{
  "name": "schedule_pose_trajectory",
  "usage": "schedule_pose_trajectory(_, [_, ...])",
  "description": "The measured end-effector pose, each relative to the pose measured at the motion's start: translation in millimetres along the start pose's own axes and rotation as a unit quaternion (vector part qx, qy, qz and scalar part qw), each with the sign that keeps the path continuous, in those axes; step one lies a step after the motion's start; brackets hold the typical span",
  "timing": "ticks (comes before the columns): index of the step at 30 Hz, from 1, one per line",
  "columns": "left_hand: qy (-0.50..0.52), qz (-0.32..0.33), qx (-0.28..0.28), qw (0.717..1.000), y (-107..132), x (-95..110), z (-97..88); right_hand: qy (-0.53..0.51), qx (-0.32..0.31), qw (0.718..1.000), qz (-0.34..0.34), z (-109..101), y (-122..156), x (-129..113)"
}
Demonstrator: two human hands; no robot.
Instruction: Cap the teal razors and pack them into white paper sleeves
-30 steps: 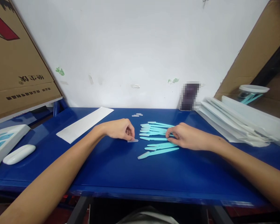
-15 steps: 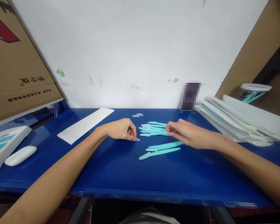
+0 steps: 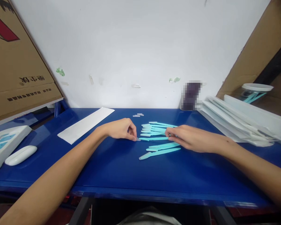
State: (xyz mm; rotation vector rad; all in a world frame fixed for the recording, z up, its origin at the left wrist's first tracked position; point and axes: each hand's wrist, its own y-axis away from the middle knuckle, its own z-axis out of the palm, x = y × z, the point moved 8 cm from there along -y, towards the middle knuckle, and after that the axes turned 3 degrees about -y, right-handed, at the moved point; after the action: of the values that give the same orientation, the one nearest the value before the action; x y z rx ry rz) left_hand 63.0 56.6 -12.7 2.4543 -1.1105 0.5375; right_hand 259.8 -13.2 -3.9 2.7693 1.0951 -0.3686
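Several teal razor-like sticks [image 3: 155, 128] lie in a loose pile at the middle of the blue table [image 3: 131, 168]. My right hand [image 3: 189, 139] pinches the handle end of one teal stick [image 3: 153, 138] that points left. My left hand [image 3: 121, 129] is curled, its fingertips pinching a small clear cap [image 3: 138, 139] at that stick's tip. Two more teal sticks [image 3: 160, 150] lie just in front of my right hand. Two small clear caps [image 3: 138, 115] rest farther back.
A white paper strip [image 3: 85, 125] lies at the back left. A white oval object [image 3: 20, 155] and a white box [image 3: 2, 145] sit at the left edge under a cardboard carton [image 3: 16, 62]. Stacked white flat packs [image 3: 243, 122] and a lidded tub [image 3: 254, 93] stand at the right.
My right hand lifted one teal stick from the pile and brought its tip left to my left hand's fingertips. The clear cap went from lying on the table into my left fingers.
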Motion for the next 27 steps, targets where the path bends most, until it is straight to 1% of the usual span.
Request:
schedule_pose_trajectory(3, [0.003,0.009,0.006,1.0,-1.4,3.3,1.3,0.028,0.011,1.0,-0.003,-1.5,-1.2,-3.8])
schedule_pose_trajectory(7, [0.009,0.055,0.041,0.998,-6.0,16.2,4.6,0.045,0.05,0.998,-0.02,-3.4,-3.9,-8.9])
schedule_pose_trajectory(11, [-0.001,0.082,0.078,0.994,-9.5,25.6,7.2,0.057,0.074,0.995,-0.02,-4.6,-6.9,0.7])
schedule_pose_trajectory(13, [-0.014,0.088,0.118,0.989,-9.9,26.2,3.1,0.071,0.084,0.994,-0.016,-6.6,-7.8,7.9])
schedule_pose_trajectory(15, [-0.049,0.084,0.191,0.977,-8.5,22.8,-6.0,0.089,0.107,0.99,-0.001,-10.7,-7.9,13.5])
schedule_pose_trajectory(17, [-0.104,0.07,0.255,0.959,-6.8,15.3,-13.0,0.094,0.152,0.984,0.028,-17.1,-6.1,16.4])
schedule_pose_trajectory(18, [-0.132,0.059,0.269,0.952,-7.2,9.8,-13.7,0.088,0.178,0.979,0.043,-20.1,-4.3,16.3])
schedule_pose_trajectory(19, [-0.156,0.046,0.269,0.949,-8.6,3.0,-12.7,0.077,0.204,0.975,0.054,-22.6,-2.3,15.0])
schedule_pose_trajectory(20, [-0.173,0.032,0.258,0.95,-10.9,-4.8,-10.3,0.063,0.227,0.97,0.057,-24.4,-0.2,12.4])
schedule_pose_trajectory(23, [-0.178,-0.033,0.192,0.964,-18.3,-31.3,-1.0,0.032,0.264,0.964,0.022,-25.7,3.5,0.5])
schedule_pose_trajectory(24, [-0.171,-0.054,0.168,0.969,-20.0,-38.3,1.9,0.033,0.262,0.965,0.011,-25.2,3.5,-2.0])
schedule_pose_trajectory(25, [-0.165,-0.068,0.147,0.973,-21.2,-42.7,4.2,0.037,0.245,0.969,0.002,-23.3,2.4,-3.1])
schedule_pose_trajectory(27, [-0.164,-0.073,0.126,0.976,-22.5,-43.7,5.9,0.043,0.178,0.983,-0.007,-16.8,-1.5,-1.6])
